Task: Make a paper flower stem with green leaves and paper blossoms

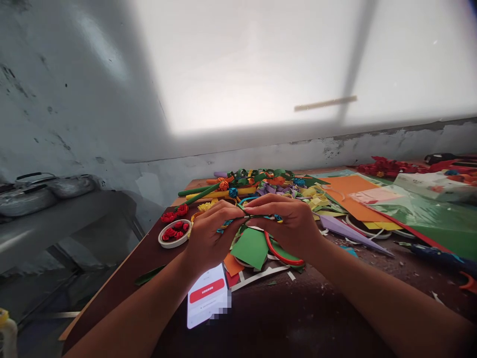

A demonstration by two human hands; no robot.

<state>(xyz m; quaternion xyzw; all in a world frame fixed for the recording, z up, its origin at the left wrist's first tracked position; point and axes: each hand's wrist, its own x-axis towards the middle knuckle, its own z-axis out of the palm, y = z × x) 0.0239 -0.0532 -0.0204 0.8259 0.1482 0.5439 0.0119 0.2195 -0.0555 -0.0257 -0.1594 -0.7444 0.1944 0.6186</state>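
Both hands meet fingertip to fingertip over the table, level with each other. My left hand (214, 228) is closed, its thumb and fingers pinching a thin dark green paper strip (245, 213). On the other side my right hand (288, 219) pinches the same strip; part of it is hidden by the fingers. Beneath the hands lie green paper pieces (250, 248) and a curved red loop (278, 256), whose kind I cannot make out. A lit phone (206, 297) rests below my left wrist. Beside that hand is a white ring (163, 240) with red paper flowers (175, 231) in it.
Behind the hands are coloured paper curls (278, 190), rolled green paper tubes (196, 191) and small paper flowers (223, 184). To the right lie orange sheets (346, 196), a lilac paper cone (354, 234) and plastic-wrapped green paper (432, 211). A wall (238, 153) stands behind the table.
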